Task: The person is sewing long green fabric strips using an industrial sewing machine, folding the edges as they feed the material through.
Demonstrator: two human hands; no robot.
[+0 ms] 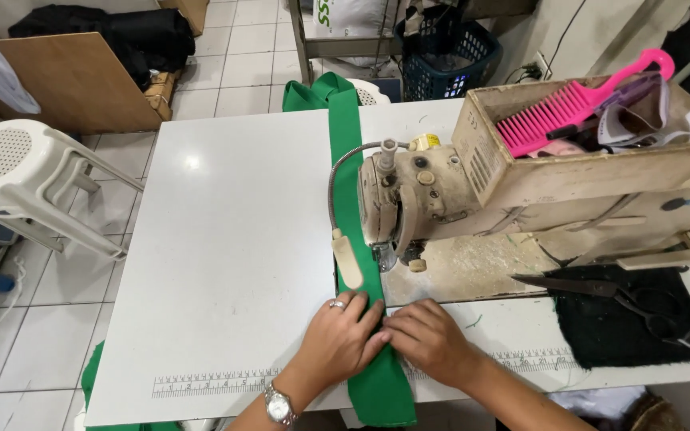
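Both hands press flat, fingers spread, on the green fabric strip (358,239) just before the sewing machine (417,199): left hand (341,335), right hand (427,337), gripping nothing; right of the machine's needle lie black scissors (608,294) on dark cloth (628,319); atop the machine, a worn tray (600,172) holds a pink comb (576,100); beyond the machine stands a blue basket (449,60).
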